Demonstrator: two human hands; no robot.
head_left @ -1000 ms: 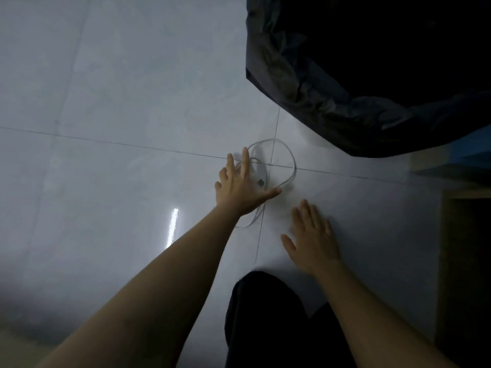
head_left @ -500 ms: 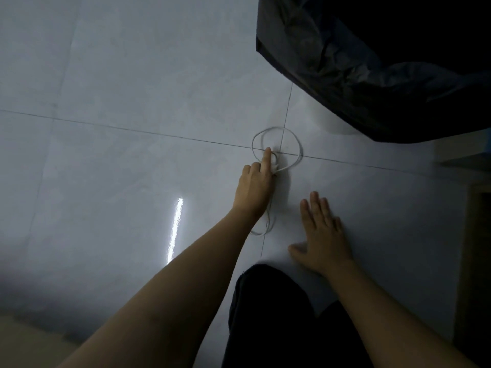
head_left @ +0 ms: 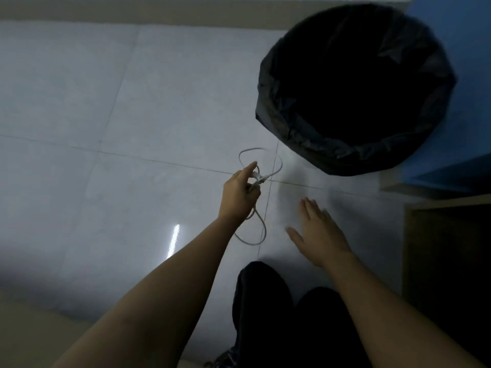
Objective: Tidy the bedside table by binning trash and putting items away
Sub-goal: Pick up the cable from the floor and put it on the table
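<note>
White cable [head_left: 261, 179] pinched in left hand [head_left: 240, 193]

Dim, bluish — glare streak on floor [head_left: 174, 236]; edges prob. warped, slight motion blur.

Bare forearms, no sleeves; black trousers [head_left: 261, 309] — dark laced shoe [head_left: 223, 360] below.

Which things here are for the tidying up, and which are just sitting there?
For the job:
- white cable, pinched in the left hand
- bin with black liner
- right hand, open above the floor

Just there:
- tiled floor
- blue furniture
- wooden edge
</note>
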